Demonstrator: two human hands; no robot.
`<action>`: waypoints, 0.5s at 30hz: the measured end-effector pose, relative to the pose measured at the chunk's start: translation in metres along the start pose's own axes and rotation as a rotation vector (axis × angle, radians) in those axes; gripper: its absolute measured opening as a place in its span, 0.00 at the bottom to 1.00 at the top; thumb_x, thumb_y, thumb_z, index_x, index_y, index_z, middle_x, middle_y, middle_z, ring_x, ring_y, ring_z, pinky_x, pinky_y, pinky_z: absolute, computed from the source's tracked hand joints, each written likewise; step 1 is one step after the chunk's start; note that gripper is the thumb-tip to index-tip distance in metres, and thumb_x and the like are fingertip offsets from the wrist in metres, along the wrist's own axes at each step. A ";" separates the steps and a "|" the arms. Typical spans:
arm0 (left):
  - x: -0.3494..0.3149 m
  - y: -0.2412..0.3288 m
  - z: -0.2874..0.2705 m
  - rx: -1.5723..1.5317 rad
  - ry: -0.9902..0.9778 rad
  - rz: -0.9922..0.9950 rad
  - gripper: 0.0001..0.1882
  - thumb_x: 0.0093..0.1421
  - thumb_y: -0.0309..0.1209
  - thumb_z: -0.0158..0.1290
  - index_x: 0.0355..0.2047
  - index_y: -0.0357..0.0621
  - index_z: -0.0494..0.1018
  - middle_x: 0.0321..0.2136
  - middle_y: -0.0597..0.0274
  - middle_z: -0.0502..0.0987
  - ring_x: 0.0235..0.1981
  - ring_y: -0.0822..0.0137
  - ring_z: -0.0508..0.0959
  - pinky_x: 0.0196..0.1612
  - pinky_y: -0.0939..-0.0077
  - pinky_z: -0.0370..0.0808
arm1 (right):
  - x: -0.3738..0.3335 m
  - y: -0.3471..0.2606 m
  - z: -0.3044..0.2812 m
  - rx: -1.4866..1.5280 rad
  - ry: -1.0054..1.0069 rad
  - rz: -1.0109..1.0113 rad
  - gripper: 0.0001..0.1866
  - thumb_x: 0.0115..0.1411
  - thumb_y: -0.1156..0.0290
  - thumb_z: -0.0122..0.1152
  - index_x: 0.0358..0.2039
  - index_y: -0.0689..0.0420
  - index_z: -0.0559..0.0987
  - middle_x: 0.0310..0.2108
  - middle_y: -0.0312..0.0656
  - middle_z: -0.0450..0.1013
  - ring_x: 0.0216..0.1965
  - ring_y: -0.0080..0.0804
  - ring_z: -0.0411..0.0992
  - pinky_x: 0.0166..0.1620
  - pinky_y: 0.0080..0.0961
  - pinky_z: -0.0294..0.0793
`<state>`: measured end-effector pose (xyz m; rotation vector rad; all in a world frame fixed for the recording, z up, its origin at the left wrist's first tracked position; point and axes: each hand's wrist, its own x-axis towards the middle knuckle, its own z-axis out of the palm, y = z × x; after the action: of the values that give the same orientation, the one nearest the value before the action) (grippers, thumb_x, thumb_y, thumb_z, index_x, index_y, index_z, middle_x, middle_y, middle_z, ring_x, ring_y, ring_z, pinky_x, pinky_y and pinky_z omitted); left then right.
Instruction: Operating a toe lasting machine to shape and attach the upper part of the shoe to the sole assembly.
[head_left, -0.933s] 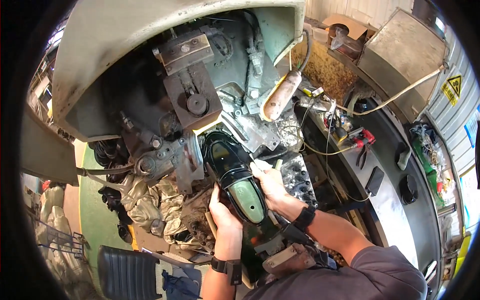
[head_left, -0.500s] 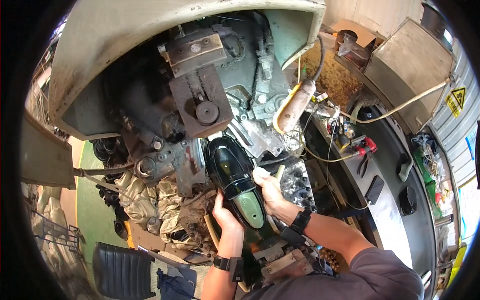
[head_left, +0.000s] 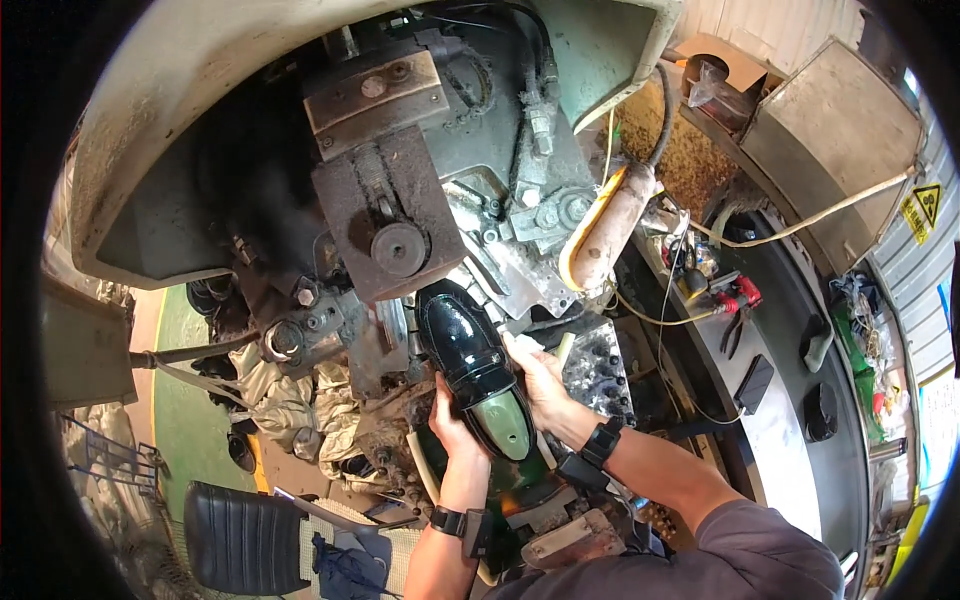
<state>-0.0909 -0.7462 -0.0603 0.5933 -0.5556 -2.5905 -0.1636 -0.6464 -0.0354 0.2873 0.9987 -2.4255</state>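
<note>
A glossy black shoe (head_left: 459, 335) with a green shoe last (head_left: 503, 425) inside it lies between my hands, its toe pointing away from me into the machine. Closed along the shoe's left side near the heel is my left hand (head_left: 456, 425). On the opposite side my right hand (head_left: 543, 385) grips it too, with something white at the thumb. Just beyond the toe hangs the machine's dark metal block with a round knob (head_left: 399, 249). The sole and the fingers beneath the shoe are hidden.
A lamp with a yellow edge (head_left: 606, 228) hangs to the right of the shoe. Further right, red-handled pliers (head_left: 738, 300) and a black phone-like device (head_left: 755, 384) rest by a conveyor. A black chair (head_left: 243, 540) stands at lower left. The machine's pale hood (head_left: 130, 130) arches overhead.
The machine and lamp appear larger and slightly shifted as my view moves closer. Both hands keep their hold on the shoe, whose toe now sits nearer the dark block.
</note>
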 end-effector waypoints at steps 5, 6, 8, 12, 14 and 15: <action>-0.006 0.006 0.011 0.006 0.003 -0.017 0.24 0.73 0.46 0.46 0.54 0.37 0.74 0.48 0.56 0.80 0.45 0.59 0.82 0.50 0.62 0.79 | -0.010 -0.005 0.007 0.039 0.009 0.044 0.15 0.65 0.61 0.67 0.42 0.60 0.81 0.37 0.37 0.80 0.34 0.24 0.77 0.39 0.24 0.79; -0.007 0.008 0.013 -0.007 0.021 -0.045 0.24 0.73 0.46 0.46 0.54 0.38 0.74 0.48 0.56 0.80 0.45 0.59 0.82 0.50 0.62 0.79 | -0.010 -0.005 0.007 0.046 0.003 0.060 0.15 0.65 0.60 0.66 0.42 0.60 0.81 0.37 0.37 0.80 0.34 0.24 0.78 0.39 0.24 0.79; -0.006 0.009 0.010 -0.018 0.039 -0.073 0.24 0.73 0.46 0.46 0.54 0.39 0.74 0.49 0.57 0.80 0.45 0.59 0.81 0.50 0.62 0.79 | -0.012 -0.006 0.009 0.058 -0.006 0.070 0.16 0.66 0.60 0.66 0.42 0.60 0.81 0.38 0.38 0.80 0.34 0.25 0.78 0.38 0.24 0.80; -0.003 0.011 0.005 0.014 0.052 -0.093 0.26 0.71 0.49 0.46 0.57 0.42 0.73 0.51 0.55 0.79 0.47 0.55 0.81 0.52 0.59 0.78 | -0.018 -0.006 0.014 0.071 -0.021 0.071 0.16 0.67 0.59 0.64 0.43 0.60 0.81 0.39 0.39 0.80 0.35 0.25 0.78 0.38 0.25 0.81; -0.004 0.011 0.008 0.014 0.062 -0.100 0.26 0.71 0.50 0.46 0.57 0.42 0.73 0.51 0.55 0.79 0.48 0.55 0.81 0.53 0.59 0.78 | -0.017 -0.006 0.012 0.064 -0.023 0.078 0.14 0.67 0.60 0.64 0.42 0.58 0.82 0.39 0.38 0.80 0.35 0.25 0.79 0.38 0.25 0.82; -0.004 0.011 0.008 0.020 0.062 -0.090 0.27 0.71 0.50 0.46 0.57 0.42 0.73 0.51 0.55 0.79 0.48 0.55 0.80 0.53 0.59 0.78 | -0.017 -0.005 0.011 0.054 -0.027 0.089 0.12 0.67 0.60 0.64 0.41 0.55 0.82 0.39 0.36 0.81 0.35 0.24 0.79 0.38 0.25 0.82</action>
<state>-0.0877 -0.7511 -0.0469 0.7182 -0.5466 -2.6431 -0.1518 -0.6448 -0.0178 0.3099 0.8911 -2.3722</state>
